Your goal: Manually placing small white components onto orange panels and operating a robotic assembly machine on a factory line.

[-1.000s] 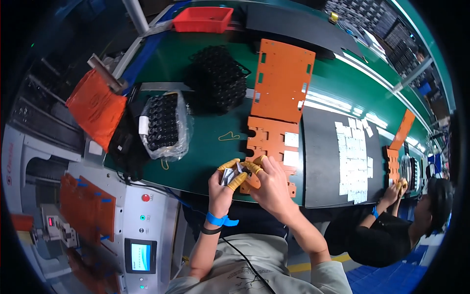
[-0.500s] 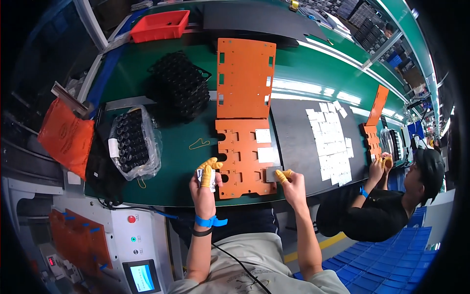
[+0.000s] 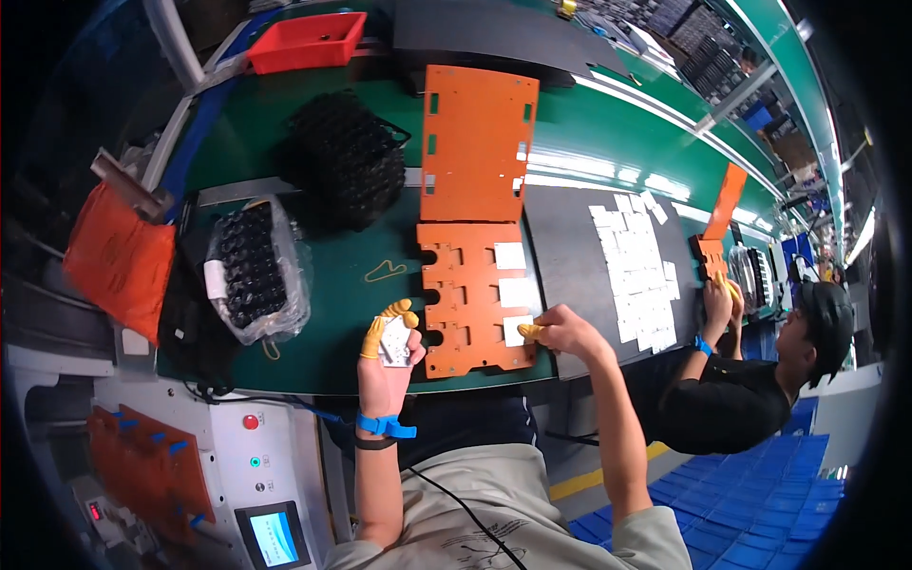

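An orange jig (image 3: 475, 302) lies in front of me, with three white rectangular plates along its right side. My right hand (image 3: 562, 332), with yellow finger cots, is closed at the nearest white plate (image 3: 517, 330); its fingertips touch that plate's right edge. To the left of the jig, my left hand (image 3: 388, 350) grips a small white plate with dark marks (image 3: 395, 342) between thumb and fingers. Yellow cots cover some of its fingers too. The jig's raised orange panel (image 3: 479, 142) stretches away behind it.
Many white plates (image 3: 627, 266) lie on a black mat (image 3: 560, 237) to the right. A bagged tray of black round parts (image 3: 252, 271), stacked black trays (image 3: 347, 161), a rubber band (image 3: 385, 272) and a red bin (image 3: 309, 43) are leftward. A co-worker (image 3: 750, 380) sits at right.
The grey plate in my right hand now shows its white face and lies in line with the other two on the jig. My left hand has turned, showing more of its plate.
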The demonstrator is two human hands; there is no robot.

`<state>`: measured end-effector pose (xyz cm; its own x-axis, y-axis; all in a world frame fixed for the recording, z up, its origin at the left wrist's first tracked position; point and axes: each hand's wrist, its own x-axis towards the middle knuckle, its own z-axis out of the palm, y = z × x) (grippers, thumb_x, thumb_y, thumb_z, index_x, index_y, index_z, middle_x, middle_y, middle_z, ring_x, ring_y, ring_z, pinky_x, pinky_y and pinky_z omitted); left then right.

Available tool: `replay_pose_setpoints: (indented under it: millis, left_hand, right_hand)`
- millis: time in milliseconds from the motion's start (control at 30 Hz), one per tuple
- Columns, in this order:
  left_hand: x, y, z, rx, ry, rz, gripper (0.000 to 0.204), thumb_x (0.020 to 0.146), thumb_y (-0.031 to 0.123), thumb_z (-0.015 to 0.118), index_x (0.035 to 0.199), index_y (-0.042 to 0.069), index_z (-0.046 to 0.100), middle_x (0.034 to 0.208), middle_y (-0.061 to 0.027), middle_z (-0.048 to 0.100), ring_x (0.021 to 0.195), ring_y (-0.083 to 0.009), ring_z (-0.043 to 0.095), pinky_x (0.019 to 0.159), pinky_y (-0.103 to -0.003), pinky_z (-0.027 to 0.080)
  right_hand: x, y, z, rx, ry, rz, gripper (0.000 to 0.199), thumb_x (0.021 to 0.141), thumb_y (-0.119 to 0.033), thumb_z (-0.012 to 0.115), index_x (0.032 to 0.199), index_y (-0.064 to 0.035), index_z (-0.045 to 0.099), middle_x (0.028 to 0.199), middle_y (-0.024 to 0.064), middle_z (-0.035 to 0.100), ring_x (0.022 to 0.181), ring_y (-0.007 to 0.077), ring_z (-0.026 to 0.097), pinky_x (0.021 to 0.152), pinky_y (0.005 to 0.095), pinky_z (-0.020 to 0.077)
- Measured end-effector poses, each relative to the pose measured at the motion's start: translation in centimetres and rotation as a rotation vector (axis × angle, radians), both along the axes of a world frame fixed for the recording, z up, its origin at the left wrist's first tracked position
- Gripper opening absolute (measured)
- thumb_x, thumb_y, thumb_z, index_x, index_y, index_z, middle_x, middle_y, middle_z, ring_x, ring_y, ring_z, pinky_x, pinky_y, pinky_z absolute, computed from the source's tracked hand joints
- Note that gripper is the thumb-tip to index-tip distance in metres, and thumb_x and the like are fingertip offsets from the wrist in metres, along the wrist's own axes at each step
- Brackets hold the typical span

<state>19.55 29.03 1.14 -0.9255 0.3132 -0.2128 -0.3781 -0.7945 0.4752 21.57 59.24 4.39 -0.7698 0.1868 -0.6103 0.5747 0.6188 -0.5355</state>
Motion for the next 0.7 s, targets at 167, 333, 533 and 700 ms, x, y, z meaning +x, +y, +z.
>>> replay_pose_setpoints:
  millis: [167,333,533,700]
  left_hand:
    - [0.0,-3.2,-2.1,0.266,-0.118,-0.005,0.041,0.099,0.028,0.057,0.128,-0.001,0.059,0.113,-0.0106,0.065,0.089,-0.0208,0.055,0.076,-0.032,0.043]
    - [2.2,-7.5,-2.4,0.100,-0.169,0.135,0.046,0.105,0.039,0.044,0.125,0.001,0.060,0.111,-0.0136,0.068,0.093,-0.0268,0.068,0.077,-0.036,0.057]
    - [7.1,-11.6,-2.4,-0.238,-0.032,0.203,0.048,0.108,0.042,0.035,0.123,0.002,0.058,0.105,-0.0132,0.068,0.073,-0.0186,0.063,0.058,-0.030,0.051]
    - [8.5,-12.7,-1.5,-0.280,-0.073,0.266,0.044,0.106,0.040,0.044,0.127,0.004,0.057,0.116,-0.0159,0.067,0.086,-0.0223,0.067,0.074,-0.033,0.056]
  right_hand:
    - [-1.7,0.1,1.9,0.301,-0.046,0.184,0.038,0.082,-0.033,0.078,0.072,0.0038,0.073,0.054,0.0095,0.059,0.045,0.0169,0.056,0.043,0.0333,0.0436]
    - [-2.4,-9.2,6.1,0.559,0.405,0.400,0.052,0.084,-0.041,0.076,0.062,0.0040,0.065,0.057,0.0183,0.062,0.054,0.0348,0.062,0.055,0.0403,0.0504]
    - [-8.7,-26.9,5.1,-0.110,0.998,0.664,0.018,0.081,-0.015,0.077,0.091,-0.0012,0.072,0.082,0.0131,0.065,0.066,0.0349,0.064,0.062,0.0402,0.0517]
    - [-13.2,-34.9,2.5,0.161,1.056,0.752,0.027,0.079,-0.026,0.076,0.091,-0.0023,0.073,0.094,0.0140,0.068,0.091,0.0315,0.067,0.072,0.0437,0.0554]
